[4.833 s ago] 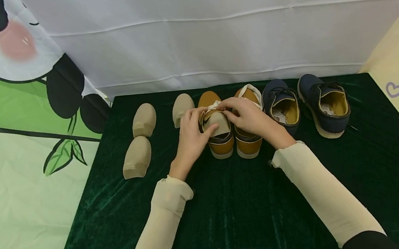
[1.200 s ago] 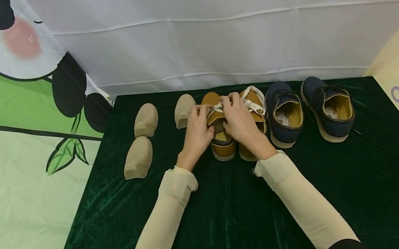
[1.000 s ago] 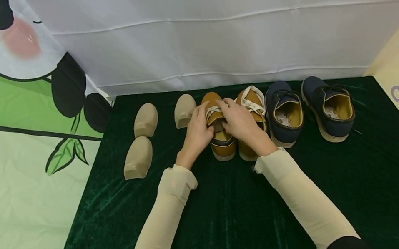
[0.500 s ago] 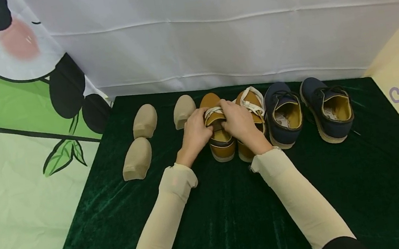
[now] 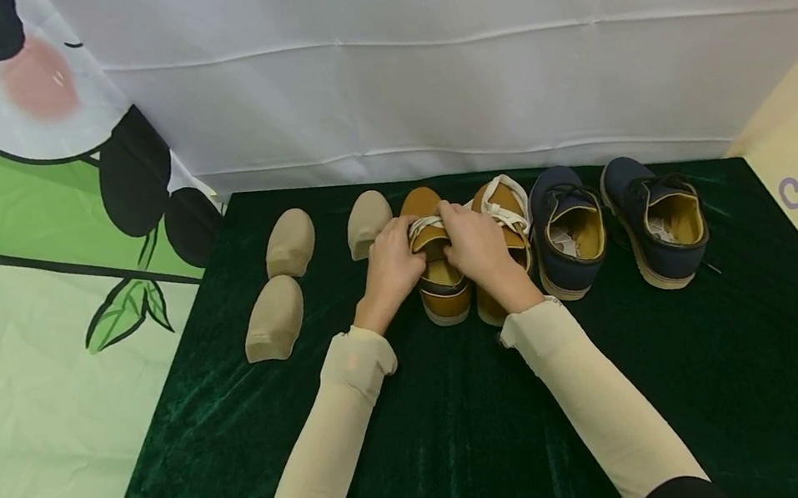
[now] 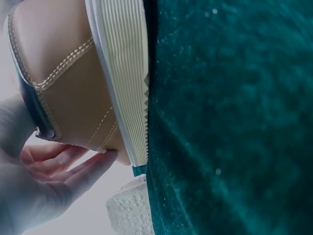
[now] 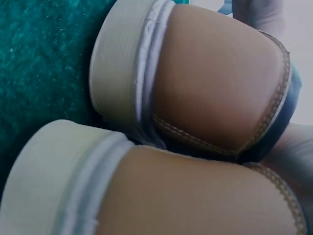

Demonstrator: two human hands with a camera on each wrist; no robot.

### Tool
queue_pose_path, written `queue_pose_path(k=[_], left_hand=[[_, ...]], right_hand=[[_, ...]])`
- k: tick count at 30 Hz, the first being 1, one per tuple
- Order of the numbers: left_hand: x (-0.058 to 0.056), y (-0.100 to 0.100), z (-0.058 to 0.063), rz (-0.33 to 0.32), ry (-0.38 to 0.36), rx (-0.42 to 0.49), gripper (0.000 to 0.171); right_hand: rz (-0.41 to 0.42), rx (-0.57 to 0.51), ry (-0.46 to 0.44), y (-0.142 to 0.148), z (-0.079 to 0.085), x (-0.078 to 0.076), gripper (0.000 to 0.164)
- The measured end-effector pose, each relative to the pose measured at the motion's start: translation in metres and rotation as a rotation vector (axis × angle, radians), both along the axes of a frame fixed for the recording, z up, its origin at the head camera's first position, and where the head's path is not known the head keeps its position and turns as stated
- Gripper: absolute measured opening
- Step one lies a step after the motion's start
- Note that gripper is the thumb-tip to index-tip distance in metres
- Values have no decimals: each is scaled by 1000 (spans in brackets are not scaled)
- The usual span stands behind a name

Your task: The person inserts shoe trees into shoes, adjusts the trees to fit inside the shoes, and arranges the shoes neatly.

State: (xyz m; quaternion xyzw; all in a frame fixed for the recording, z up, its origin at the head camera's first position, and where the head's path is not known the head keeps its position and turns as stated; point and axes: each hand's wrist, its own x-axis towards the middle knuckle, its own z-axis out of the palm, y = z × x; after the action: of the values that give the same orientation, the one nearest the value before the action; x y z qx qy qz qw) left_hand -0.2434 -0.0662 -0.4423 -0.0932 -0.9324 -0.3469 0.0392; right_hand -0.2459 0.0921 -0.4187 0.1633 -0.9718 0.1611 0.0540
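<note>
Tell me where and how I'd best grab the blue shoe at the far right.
Probably by the heel of that blue shoe, coming from the near side with the right hand: thumb inside the opening, fingers behind. The shoe sits upright, heel toward you and toe away, and its raised back rim gives something to pinch.

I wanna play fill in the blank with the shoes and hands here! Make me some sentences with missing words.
1. The left hand and the right hand hold a brown shoe whose laces are ____.
2. In the head view, the dark blue shoes stand to the ____ of that brown shoe.
3. Exactly ____ beige foot-shaped blocks lie on the cloth.
4. The cloth is dark ____.

Missing words: white; right; three; green.
</note>
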Motion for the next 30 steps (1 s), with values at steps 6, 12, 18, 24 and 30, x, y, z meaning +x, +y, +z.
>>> queue_pose_path(k=[6,12,18,24,30], left_hand=[[1,2,-1,29,41,5,43],[1,0,-3,8,34,43,44],[5,-16,0,-106,-8,41,58],[7,-35,2,-168,3,34,68],[5,-48,-2,15,68,-57,50]], right_hand=[[-7,17,44,-2,0,0,37],[13,44,70,0,-1,0,39],[104,-31,29,10,0,4,47],[165,-83,4,22,3,11,61],[188,-121,49,35,5,24,60]])
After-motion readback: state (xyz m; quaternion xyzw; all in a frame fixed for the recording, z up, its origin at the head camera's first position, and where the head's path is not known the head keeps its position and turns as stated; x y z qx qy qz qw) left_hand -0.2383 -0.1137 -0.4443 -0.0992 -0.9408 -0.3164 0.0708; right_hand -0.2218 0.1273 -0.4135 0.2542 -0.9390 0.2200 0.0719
